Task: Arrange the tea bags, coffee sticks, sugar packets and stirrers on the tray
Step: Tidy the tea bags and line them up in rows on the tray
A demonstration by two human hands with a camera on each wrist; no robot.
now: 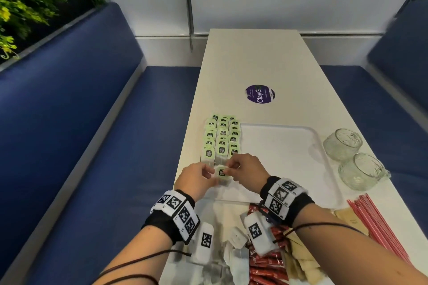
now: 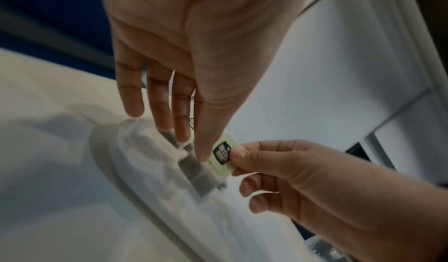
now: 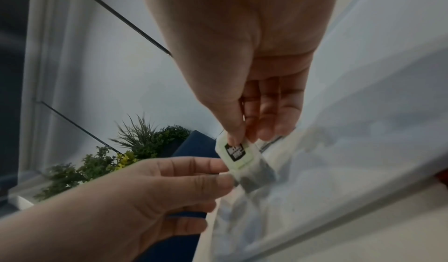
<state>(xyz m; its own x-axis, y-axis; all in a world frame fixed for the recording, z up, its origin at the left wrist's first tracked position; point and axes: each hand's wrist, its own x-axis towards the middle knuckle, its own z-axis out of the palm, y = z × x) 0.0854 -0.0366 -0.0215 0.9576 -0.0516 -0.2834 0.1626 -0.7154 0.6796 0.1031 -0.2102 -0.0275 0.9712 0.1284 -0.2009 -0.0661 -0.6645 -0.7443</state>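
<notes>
While both hands pinch it, tea bag overhangs tray edge.

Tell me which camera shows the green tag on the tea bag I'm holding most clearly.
The right wrist view: the green tag is large, its black label facing the camera. The left wrist view shows it tilted and partly covered by a fingertip; in the head view it is small between both hands.

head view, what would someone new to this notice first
Both hands meet over the near left corner of the white tray: the left hand and right hand together pinch one tea bag by its green tag. Just beyond them, rows of tea bags with green tags line the tray's left side. Nearer the person lie red coffee sticks and, at right, pink stirrers.
</notes>
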